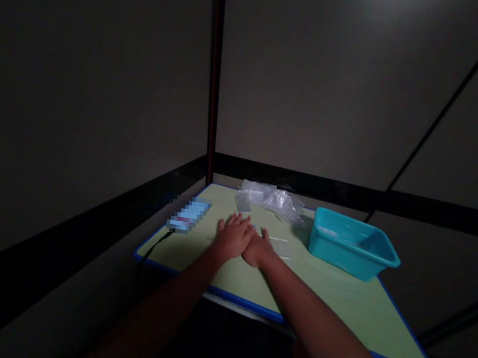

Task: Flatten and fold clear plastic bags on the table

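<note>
My left hand (pixel 233 238) lies with its fingers spread, pointing away from me, and its edge overlaps my right hand. Beside it my right hand (pixel 257 249) rests palm down, its thumb and fingers apart and partly covered by the left. Both hands are over a thin clear plastic piece (pixel 281 248), which shows to the right of my right hand on the pale green tabletop (pixel 251 284). What lies under the palms is hidden. Crumpled clear plastic bags (pixel 274 200) lie just beyond my fingertips.
A turquoise plastic basket (pixel 339 255) stands on the right side of the table. At the left edge is a pixelated phone-like device (pixel 189 216) with a black cable (pixel 156 244). Grey panel walls rise behind and to the left of the table.
</note>
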### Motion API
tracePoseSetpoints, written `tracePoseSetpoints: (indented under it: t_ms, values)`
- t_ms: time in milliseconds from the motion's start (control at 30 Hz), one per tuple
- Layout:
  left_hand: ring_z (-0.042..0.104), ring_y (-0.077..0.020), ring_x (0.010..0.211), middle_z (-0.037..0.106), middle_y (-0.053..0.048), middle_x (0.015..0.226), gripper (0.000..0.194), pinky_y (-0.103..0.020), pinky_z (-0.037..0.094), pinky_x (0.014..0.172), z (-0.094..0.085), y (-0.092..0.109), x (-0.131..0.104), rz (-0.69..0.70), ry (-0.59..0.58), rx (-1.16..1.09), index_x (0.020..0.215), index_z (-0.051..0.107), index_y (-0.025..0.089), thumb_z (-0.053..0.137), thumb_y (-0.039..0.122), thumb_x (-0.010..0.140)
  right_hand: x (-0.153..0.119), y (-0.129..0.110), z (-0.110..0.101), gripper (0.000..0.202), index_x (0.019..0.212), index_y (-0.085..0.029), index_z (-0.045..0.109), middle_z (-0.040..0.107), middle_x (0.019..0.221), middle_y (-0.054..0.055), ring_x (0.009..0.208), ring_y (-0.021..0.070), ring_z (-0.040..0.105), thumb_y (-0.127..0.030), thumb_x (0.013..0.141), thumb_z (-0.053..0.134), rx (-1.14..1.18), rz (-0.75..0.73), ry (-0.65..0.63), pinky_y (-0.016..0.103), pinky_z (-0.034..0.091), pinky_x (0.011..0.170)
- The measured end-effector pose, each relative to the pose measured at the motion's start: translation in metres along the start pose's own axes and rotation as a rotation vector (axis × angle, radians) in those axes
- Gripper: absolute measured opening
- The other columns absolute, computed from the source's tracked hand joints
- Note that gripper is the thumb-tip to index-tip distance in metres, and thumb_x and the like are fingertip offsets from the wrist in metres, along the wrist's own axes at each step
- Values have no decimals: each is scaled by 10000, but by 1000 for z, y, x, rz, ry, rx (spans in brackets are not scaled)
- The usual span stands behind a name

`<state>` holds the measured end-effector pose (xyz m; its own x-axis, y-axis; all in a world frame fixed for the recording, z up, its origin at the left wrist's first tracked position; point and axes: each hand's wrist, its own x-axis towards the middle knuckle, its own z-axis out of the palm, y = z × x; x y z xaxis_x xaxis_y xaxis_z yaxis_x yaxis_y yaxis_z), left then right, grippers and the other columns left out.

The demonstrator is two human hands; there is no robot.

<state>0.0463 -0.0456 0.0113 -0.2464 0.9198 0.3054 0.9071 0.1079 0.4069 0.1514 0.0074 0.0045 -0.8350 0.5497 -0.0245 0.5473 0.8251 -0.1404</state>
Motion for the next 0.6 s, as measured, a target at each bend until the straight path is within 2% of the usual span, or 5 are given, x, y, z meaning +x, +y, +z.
tracePoseSetpoints:
  t_ms: [133,233,333,467,600]
  values:
    - [446,-189,1260,487,-146,1360,583,-382,323,1047,-19,-30,23,-128,69,-263,1301,467,127,50,360,966,1,-1,1,609,1474,-131,102,96,1528,69,1406,178,44,-380,921,160,43,35,27,572,-4,1079]
    - [631,-168,1018,539,-172,1290,662,-320,454,911,-22,-47,26,-219,93,-521,1297,439,95,-64,350,951,1,-1,2,619,1473,-120,90,83,1529,63,1406,172,27,-389,920,159,45,29,10,566,-3,1081]
    - [669,-165,871,590,-169,1195,625,-321,491,843,-16,-55,21,-213,140,-667,1195,510,91,26,406,958,0,-2,2,615,1475,-138,98,66,1530,56,1407,182,19,-393,920,168,39,37,18,573,-6,1077]
    - [632,-185,913,618,-133,1095,471,-334,482,858,-7,-59,17,-76,248,-617,1017,596,127,265,453,936,-1,-4,2,604,1472,-156,146,71,1531,59,1407,217,22,-392,918,197,-3,43,96,603,-59,1054]
    - [627,-160,751,633,-102,992,441,-323,511,759,-6,-62,18,-53,312,-592,927,602,154,272,446,931,-3,-5,1,588,1462,-179,201,105,1531,58,1406,231,26,-391,915,237,-20,8,125,602,-75,1052]
